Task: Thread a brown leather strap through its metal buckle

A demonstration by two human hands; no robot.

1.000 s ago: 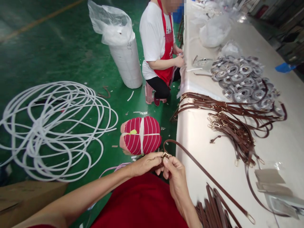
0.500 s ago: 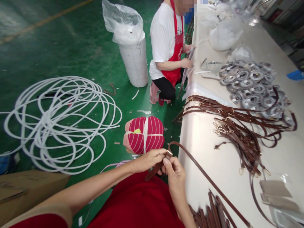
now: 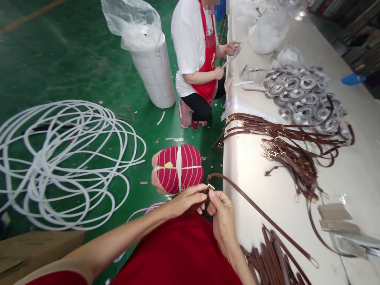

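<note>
My left hand and my right hand meet just off the table's near-left edge, both pinched on the end of a long brown leather strap. A small metal buckle shows between the fingertips. The strap arcs up from my hands and runs diagonally across the white table to a metal ring at its far end. A stack of similar brown straps lies by my right wrist. My red apron fills the bottom of the view.
A tangled pile of brown straps with clasps and coiled grey straps lie on the table. A seated person in a red apron works at the table's far left. On the green floor: white tubing, a red striped bundle, a white roll.
My hands stay pinched together on the strap end and have shifted only slightly. The seated person has raised a hand holding a pale strip. The view has swung a little.
</note>
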